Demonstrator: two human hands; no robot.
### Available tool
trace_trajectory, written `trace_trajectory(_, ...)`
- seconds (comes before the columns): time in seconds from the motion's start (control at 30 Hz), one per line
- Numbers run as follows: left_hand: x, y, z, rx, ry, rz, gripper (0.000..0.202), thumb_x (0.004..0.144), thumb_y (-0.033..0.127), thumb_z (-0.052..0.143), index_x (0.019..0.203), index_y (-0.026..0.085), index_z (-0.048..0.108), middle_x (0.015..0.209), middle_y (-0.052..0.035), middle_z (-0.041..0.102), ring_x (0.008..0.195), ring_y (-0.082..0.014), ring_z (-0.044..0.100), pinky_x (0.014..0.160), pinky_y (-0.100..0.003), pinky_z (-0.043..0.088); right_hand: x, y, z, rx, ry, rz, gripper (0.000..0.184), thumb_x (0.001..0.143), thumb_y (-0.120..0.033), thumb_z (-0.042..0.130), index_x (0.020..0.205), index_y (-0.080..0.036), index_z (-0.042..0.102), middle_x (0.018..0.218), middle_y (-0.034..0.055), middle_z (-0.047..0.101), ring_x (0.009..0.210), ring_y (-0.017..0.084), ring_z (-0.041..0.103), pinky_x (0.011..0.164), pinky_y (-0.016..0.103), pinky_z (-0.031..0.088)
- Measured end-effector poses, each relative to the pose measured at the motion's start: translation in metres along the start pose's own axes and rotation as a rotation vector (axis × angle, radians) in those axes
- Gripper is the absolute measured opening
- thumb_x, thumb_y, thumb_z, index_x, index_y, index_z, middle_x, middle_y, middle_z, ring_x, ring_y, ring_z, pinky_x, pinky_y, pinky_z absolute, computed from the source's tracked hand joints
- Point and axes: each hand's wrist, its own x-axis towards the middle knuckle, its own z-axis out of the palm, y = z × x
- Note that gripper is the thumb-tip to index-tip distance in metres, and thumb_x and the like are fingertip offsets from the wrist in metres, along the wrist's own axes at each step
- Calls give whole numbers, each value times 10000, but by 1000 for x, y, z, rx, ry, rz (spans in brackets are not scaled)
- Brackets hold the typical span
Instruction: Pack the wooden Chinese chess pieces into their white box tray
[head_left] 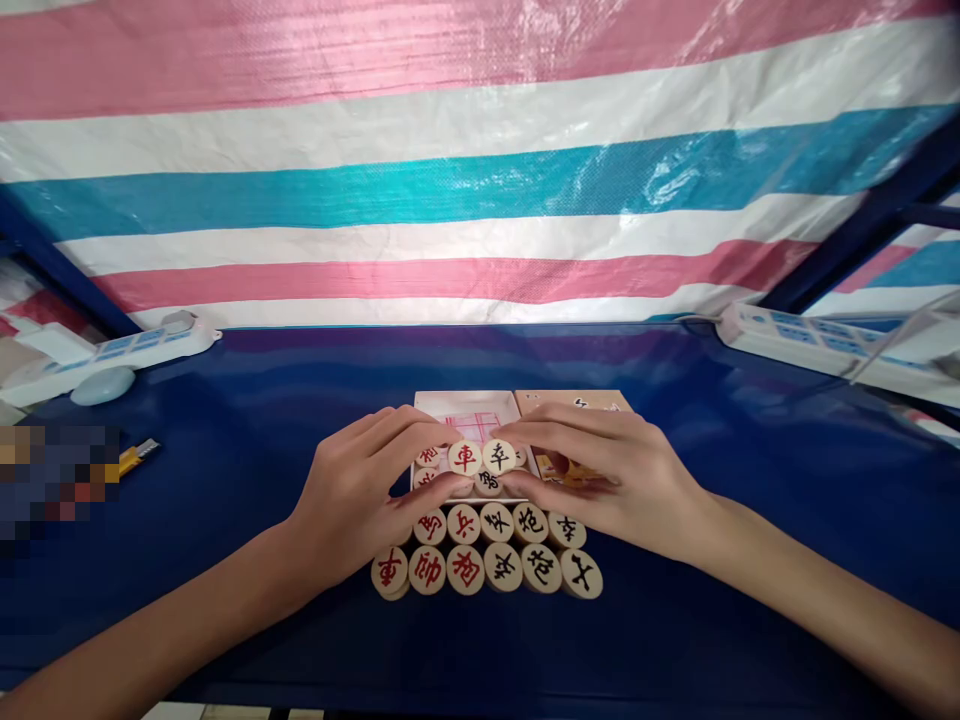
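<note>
Between thumb and fingers, my left hand [375,470] pinches a round Chinese chess piece with a red character [465,458]. A piece with a black character [499,456] is pinched the same way by my right hand [607,465]. Both pieces are side by side above an open white box [427,405], where more pieces and a paper with pink grid lines [480,425] lie partly hidden. In front of the box stand two rows of chess pieces [465,569], red characters on the left and black on the right.
A brown box lid [540,400] lies right of the white box, partly behind my right hand. Power strips stand at the left [150,345] and right [795,340] of the blue table [675,640]. Near the left one are a light-blue rounded object [103,386] and a yellow tool [135,458].
</note>
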Motion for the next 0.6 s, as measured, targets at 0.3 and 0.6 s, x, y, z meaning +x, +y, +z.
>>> trace_trajectory(0.3,0,-2,1,34,-35,-8,169,899,271,692,1054,211,660,1019,-29,709,892,-170,662,805,-320,544,-4,2,2,20,-18,-9,311,911,-245,674,1218,-205,644,1065,45,717,859,133,677,721,271,539)
trace_trajectory(0.6,0,-4,1,-37,-39,-18,175,903,311,691,1037,207,647,991,-28,705,898,-160,652,816,-311,524,-7,-2,2,-51,9,10,354,887,-244,706,1234,-224,638,1017,24,718,817,127,671,717,252,533)
